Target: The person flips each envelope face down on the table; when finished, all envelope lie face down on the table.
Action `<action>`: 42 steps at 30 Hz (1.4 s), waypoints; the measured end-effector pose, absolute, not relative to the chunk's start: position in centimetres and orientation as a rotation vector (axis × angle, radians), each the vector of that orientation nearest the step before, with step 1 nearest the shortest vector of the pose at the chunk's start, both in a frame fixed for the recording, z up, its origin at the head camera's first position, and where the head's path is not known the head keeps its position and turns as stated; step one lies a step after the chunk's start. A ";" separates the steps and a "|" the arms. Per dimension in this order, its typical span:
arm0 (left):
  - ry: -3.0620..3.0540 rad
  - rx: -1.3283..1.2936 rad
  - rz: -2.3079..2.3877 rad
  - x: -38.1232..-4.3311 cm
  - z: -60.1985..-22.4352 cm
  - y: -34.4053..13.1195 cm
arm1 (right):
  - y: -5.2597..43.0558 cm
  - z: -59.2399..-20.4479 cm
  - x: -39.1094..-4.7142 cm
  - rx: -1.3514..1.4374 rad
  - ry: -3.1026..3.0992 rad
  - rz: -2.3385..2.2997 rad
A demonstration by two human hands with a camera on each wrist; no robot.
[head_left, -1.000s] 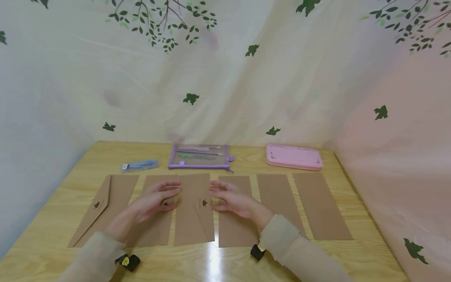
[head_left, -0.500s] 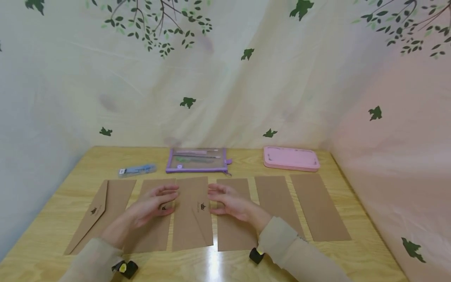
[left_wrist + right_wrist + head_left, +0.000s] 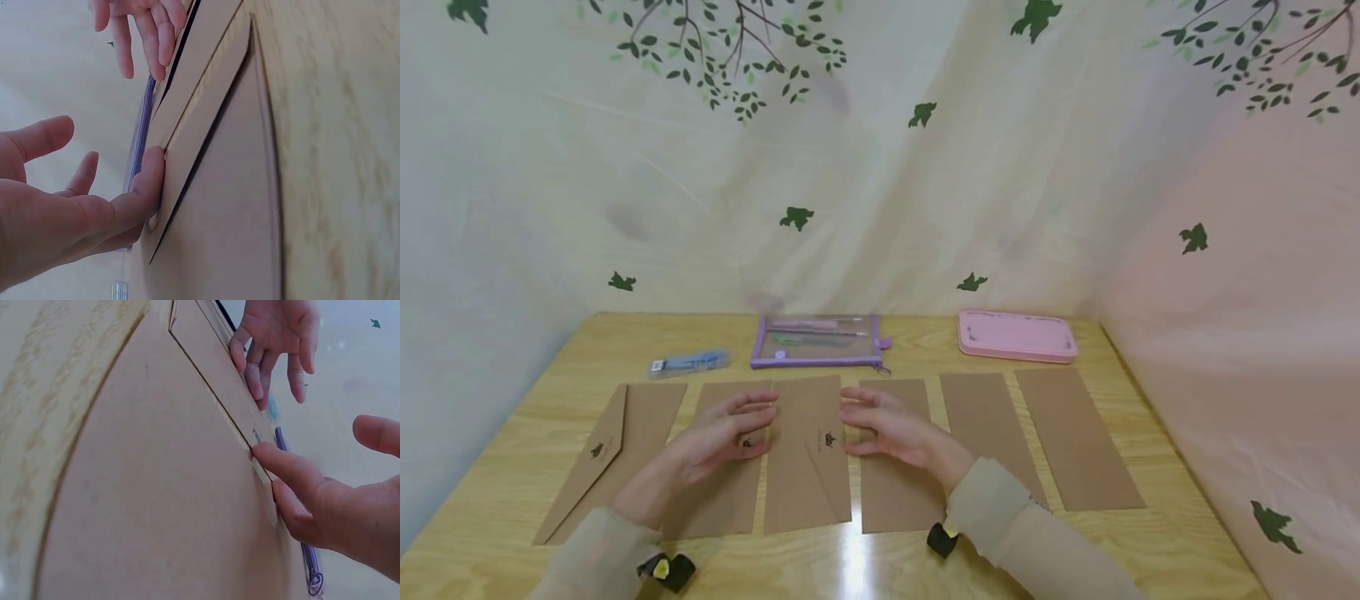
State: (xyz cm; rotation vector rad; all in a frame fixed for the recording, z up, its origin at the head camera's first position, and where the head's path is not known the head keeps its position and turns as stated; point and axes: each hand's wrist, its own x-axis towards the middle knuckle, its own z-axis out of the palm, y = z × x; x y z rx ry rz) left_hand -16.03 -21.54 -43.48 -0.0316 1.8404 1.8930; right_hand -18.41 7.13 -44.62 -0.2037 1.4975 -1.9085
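Observation:
Several brown paper envelopes lie in a row across the table. My left hand (image 3: 718, 437) is over the second envelope from the left (image 3: 715, 508), fingertips near the left edge of the third envelope (image 3: 801, 467). That one bears a small black crown print and a slanting flap line. On its other side, my right hand (image 3: 898, 429) has its fingertips at the right edge, above the fourth envelope (image 3: 898, 500). Neither hand grips anything. Both wrist views show loosely extended fingers, with a fingertip of the left hand (image 3: 94, 212) and of the right hand (image 3: 337, 500) touching or nearly touching the paper.
Behind the row lie a blue item in a clear case (image 3: 688, 363), a purple-edged clear pouch (image 3: 816, 362) with pens inside, and a pink case (image 3: 1017, 336). The leftmost envelope (image 3: 640, 433) shows its pointed flap. Leaf-printed cloth (image 3: 865, 167) surrounds the wooden table (image 3: 512, 467).
The head view has shifted slightly, so everything sits a little lower and further left in it. Hands and envelopes keep their places relative to each other.

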 end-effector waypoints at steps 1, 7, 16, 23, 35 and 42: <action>1.836 -0.024 1.893 -16.0 -43.4 -21.5 | 7.1 -44.6 -18.4 -0.204 1.500 -1.907; 1.823 -0.006 1.888 -16.1 -43.1 -21.4 | 6.8 -44.4 -18.4 -0.212 1.513 -1.904; 1.878 0.083 1.823 -16.4 -42.4 -21.8 | 6.5 -44.3 -18.3 -0.209 1.509 -1.913; 1.933 0.160 1.816 -16.5 -41.9 -21.8 | 6.8 -44.1 -18.3 -0.217 1.497 -1.918; 1.815 0.080 1.954 -16.2 -42.0 -21.5 | 6.9 -44.3 -17.6 -0.208 1.465 -1.921; 1.803 0.052 1.961 -16.4 -42.0 -21.4 | 6.8 -43.9 -17.4 -0.215 1.468 -1.925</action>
